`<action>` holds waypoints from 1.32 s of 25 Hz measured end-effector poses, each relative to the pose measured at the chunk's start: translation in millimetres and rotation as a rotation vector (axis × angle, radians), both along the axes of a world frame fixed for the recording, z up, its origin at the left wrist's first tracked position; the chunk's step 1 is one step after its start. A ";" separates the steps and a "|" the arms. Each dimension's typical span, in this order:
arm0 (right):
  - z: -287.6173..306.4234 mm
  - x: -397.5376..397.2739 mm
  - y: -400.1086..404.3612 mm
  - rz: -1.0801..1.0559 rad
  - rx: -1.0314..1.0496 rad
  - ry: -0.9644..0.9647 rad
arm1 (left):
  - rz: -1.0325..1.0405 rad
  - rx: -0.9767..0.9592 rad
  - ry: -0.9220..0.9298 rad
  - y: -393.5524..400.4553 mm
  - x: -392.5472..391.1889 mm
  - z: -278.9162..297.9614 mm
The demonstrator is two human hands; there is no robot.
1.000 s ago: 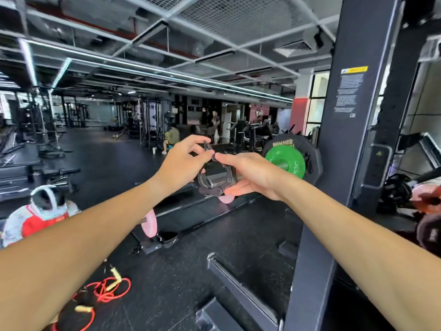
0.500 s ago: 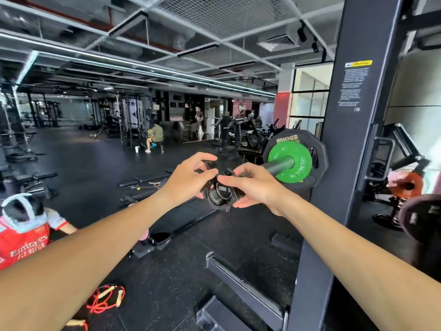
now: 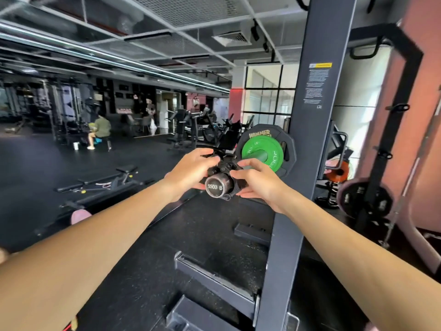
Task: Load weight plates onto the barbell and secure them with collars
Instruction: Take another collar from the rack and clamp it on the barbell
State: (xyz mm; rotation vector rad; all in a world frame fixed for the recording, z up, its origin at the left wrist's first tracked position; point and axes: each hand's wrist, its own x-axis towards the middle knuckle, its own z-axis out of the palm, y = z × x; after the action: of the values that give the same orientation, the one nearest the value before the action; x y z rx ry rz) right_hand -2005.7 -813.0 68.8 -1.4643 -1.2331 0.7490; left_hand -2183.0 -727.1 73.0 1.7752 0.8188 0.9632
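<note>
The barbell sleeve points at me, its round end cap [image 3: 214, 186] marked "1500 B". A black clamp collar [image 3: 225, 168] sits around the sleeve just behind the cap. My left hand [image 3: 188, 173] grips the collar from the left and my right hand [image 3: 256, 181] grips it from the right, fingers curled round it. Farther along the sleeve a green weight plate [image 3: 259, 149] sits against a larger black plate [image 3: 274, 136] with yellow lettering. Whether the collar's lever is latched is hidden by my fingers.
A dark rack upright [image 3: 298, 163] stands right beside the plates. Its base rails [image 3: 214, 280] lie on the black floor below. More plates [image 3: 365, 199] hang on a stand at right. A bench [image 3: 112, 180] sits left, a seated person [image 3: 101, 131] far back.
The collar has gone from in front of the sleeve end onto the sleeve, with both hands still on it. The view has turned right and moved closer to the sleeve end.
</note>
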 end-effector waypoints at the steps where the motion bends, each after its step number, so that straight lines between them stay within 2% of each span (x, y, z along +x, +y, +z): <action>1: -1.4 4.4 1.3 -0.022 -0.003 0.018 | -0.051 -0.067 -0.024 6.5 5.2 0.2; 7: -11.5 31.6 21.7 -0.110 0.005 0.007 | -0.211 -0.217 -0.044 67.2 36.1 -5.0; 11: -13.1 56.0 45.8 -0.166 0.019 -0.037 | -0.296 -0.206 -0.016 99.0 57.4 -9.1; 16: -4.6 93.2 87.5 -0.153 0.036 -0.008 | -0.273 -0.240 -0.025 138.0 94.8 -18.2; 20: -2.6 128.2 130.5 -0.225 0.080 -0.090 | -0.245 -0.246 0.055 181.5 122.1 -20.4; 24: -2.1 152.4 151.8 -0.325 0.109 -0.123 | -0.237 -0.163 0.124 194.5 158.1 -17.6; 29: -1.6 172.0 159.6 -0.409 0.042 -0.130 | -0.257 -0.055 0.073 212.2 200.3 -11.0; 33: 4.7 171.7 157.9 -0.399 -0.030 -0.126 | -0.400 0.012 0.120 226.2 201.3 -1.9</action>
State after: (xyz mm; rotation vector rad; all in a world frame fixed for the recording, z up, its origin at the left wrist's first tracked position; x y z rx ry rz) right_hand -1834.0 -655.0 73.4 -1.7342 -0.9785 0.4119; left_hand -1981.7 -500.9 71.1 1.9260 0.5004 0.6036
